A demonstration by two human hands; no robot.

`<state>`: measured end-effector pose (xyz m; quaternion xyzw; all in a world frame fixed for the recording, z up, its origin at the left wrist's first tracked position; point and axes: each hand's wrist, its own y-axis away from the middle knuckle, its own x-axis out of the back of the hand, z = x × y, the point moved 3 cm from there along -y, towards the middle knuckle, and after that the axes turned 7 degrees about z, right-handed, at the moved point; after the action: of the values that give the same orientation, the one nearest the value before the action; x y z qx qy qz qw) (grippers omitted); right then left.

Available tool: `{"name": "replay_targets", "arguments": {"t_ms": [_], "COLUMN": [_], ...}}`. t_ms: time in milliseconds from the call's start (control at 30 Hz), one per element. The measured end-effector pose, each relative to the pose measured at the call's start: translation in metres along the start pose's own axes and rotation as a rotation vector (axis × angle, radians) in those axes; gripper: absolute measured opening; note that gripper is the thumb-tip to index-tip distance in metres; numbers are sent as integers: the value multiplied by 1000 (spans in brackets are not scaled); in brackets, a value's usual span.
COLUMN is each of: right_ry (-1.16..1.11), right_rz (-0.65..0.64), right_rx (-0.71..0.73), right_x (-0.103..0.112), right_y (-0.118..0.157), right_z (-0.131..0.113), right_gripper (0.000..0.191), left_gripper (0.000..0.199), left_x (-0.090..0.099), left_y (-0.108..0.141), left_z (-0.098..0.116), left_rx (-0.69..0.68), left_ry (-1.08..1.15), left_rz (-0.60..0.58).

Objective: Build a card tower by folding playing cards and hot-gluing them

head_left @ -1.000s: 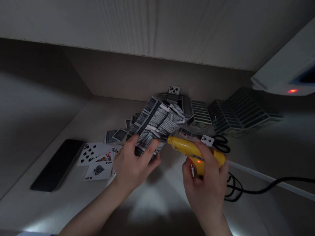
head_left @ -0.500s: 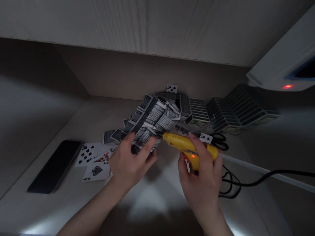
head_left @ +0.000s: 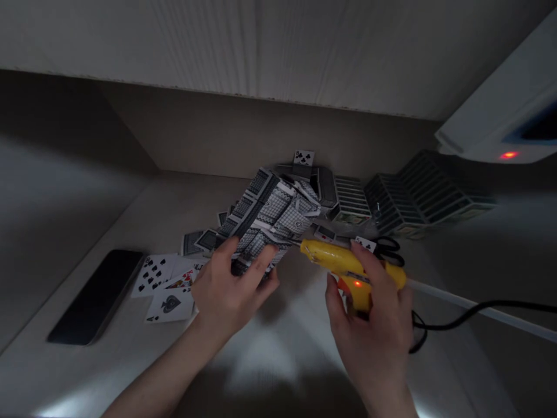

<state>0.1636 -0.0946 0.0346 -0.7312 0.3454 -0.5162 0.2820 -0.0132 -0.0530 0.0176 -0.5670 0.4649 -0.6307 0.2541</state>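
Note:
A structure of patterned playing cards is tilted up in the middle, its lower edge gripped by my left hand. My right hand is wrapped round a yellow glue gun with a small red light and a glue stick sticking out of its back. The gun's thin nozzle points left at the right side of the card structure; whether it touches is too small to tell. Near my left wrist, an ace of spades and other cards lie face up.
A black phone lies at the left. Behind are a card box and folded card strips. Black scissors and a black cable are at the right. A white device with a red light juts in, upper right.
My right hand has moved right and slightly down with the glue gun, drawing its nozzle back from the cards. My left hand and the card structure have hardly moved.

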Motion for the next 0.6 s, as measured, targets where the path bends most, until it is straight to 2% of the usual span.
{"name": "replay_targets", "arguments": {"t_ms": [400,500,600], "right_ry": [-29,-66,-170], "right_rz": [-3,-25,26], "right_rx": [-10,-105,-297], "right_x": [0,-3,-15], "right_y": [3,6,11], "right_z": [8,16,38], "right_gripper": [49,52,68], "left_gripper": [24,24,27], "left_x": [1,0,-1], "left_y": [1,0,-2], "left_z": [-3,-4,-5], "left_rx": [53,102,182], "left_ry": [29,87,177], "left_rz": [-33,-48,-74]}}
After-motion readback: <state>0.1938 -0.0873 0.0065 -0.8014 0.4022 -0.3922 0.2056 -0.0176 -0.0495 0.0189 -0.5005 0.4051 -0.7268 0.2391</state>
